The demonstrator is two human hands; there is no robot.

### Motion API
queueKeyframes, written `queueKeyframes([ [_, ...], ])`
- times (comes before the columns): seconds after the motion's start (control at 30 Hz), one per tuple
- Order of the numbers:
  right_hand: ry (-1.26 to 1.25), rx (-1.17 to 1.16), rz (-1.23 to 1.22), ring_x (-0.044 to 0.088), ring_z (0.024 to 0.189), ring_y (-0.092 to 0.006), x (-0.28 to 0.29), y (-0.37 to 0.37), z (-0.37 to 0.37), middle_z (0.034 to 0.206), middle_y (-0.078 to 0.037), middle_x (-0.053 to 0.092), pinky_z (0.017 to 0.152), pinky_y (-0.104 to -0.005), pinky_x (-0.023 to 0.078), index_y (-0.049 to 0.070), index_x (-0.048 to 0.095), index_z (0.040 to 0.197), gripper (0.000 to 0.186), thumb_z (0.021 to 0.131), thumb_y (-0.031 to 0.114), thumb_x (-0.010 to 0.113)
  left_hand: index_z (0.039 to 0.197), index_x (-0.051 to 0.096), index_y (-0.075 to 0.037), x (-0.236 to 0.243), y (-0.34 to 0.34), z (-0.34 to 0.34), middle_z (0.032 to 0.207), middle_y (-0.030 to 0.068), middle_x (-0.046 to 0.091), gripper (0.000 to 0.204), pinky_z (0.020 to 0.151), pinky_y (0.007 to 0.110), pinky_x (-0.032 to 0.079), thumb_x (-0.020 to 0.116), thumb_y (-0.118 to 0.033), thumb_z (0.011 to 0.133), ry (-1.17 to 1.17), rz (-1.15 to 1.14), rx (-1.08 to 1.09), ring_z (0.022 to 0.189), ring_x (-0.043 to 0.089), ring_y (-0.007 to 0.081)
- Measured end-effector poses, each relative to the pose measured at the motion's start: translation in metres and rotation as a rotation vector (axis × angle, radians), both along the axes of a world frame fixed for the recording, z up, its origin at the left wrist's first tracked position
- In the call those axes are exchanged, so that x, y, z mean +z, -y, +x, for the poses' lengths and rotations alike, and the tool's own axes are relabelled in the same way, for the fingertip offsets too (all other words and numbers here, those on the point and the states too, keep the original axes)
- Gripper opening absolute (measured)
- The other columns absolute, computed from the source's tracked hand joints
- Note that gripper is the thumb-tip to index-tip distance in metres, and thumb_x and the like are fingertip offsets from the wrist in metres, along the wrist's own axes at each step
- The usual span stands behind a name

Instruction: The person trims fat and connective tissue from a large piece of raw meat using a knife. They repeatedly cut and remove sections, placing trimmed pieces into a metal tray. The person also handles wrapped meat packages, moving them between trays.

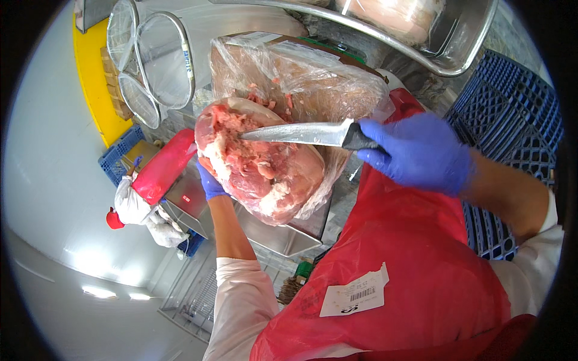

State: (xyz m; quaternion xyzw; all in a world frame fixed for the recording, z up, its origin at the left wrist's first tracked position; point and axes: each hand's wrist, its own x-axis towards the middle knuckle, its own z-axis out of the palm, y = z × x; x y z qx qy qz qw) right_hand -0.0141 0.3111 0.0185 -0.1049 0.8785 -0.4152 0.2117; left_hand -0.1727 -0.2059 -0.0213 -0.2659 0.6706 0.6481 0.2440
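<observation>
A large piece of raw pink meat [265,180] with white fat rests at the edge of a pile of clear plastic film over a cardboard box [313,72]. My left hand [211,183], in a blue glove, grips the meat's left side, its fingers partly hidden behind it. My right hand [409,153], also blue-gloved, is closed round the black handle of a long steel knife [301,132]. The blade lies across the upper part of the meat, its tip at a ragged red patch.
A steel tub [457,60] stands at top right, blue plastic pallets [512,96] at right. Wire hoops with clear bags [159,54] hang at upper left. A steel table [283,240] sits under the box. A co-worker [135,201] in a red apron works at far left.
</observation>
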Motion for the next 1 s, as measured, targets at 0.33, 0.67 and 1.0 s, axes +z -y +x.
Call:
queueKeyframes([
  [0.33,0.163,-0.279,-0.331,0.069,0.068,-0.0409,-0.019,0.058,0.029,0.076,-0.019,0.069,0.062,-0.0532,0.055,0.006,0.059,0.112,0.036,0.101,0.040,0.060,0.138,0.054,-0.010,0.021,-0.082,0.038,0.125,0.0061,0.063,0.046,0.094,0.040,0.057,0.044,-0.045,0.109,-0.298,-0.196,-0.122,0.112,0.064,0.0234],
  [0.67,0.240,-0.087,-0.033,0.070,0.080,-0.0410,0.035,-0.023,0.002,0.084,-0.022,0.070,0.071,-0.0525,0.055,0.007,0.067,0.114,0.037,0.100,0.040,0.059,0.137,0.057,-0.004,0.009,-0.017,-0.003,0.124,0.0092,0.067,0.039,0.093,0.039,0.057,0.042,-0.020,0.105,-0.086,-0.081,-0.090,0.106,0.067,0.0248],
  [1.0,0.366,0.174,-0.017,0.071,0.088,-0.0409,0.023,-0.037,-0.057,0.094,-0.021,0.072,0.078,-0.0514,0.057,0.006,0.068,0.116,0.044,0.101,0.046,0.056,0.144,0.054,-0.004,-0.006,0.015,-0.036,0.135,0.0132,0.064,0.048,0.102,0.042,0.054,0.043,-0.035,0.108,-0.041,-0.097,-0.138,0.118,0.065,0.0284],
])
